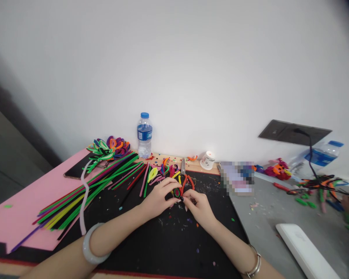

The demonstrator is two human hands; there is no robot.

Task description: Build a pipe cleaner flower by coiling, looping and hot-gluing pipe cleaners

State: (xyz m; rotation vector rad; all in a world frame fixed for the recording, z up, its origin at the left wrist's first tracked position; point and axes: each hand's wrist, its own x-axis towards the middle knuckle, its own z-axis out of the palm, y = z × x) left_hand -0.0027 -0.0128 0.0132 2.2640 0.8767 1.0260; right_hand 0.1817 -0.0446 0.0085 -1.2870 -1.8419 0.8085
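Black matting [154, 248] lies underneath; the left hand [159, 196] grips a small coil [177, 192], apparently to steady it while the right hand [201, 207] pinches its edge.

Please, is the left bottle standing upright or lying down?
Upright: the left bottle stands with its base down and its blue cap at the top.

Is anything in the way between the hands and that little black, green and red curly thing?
No, nothing that I can see. The left hand holds the small coil, and the right hand is right at its edge. The orange-handled tool lies just beyond, not between them.
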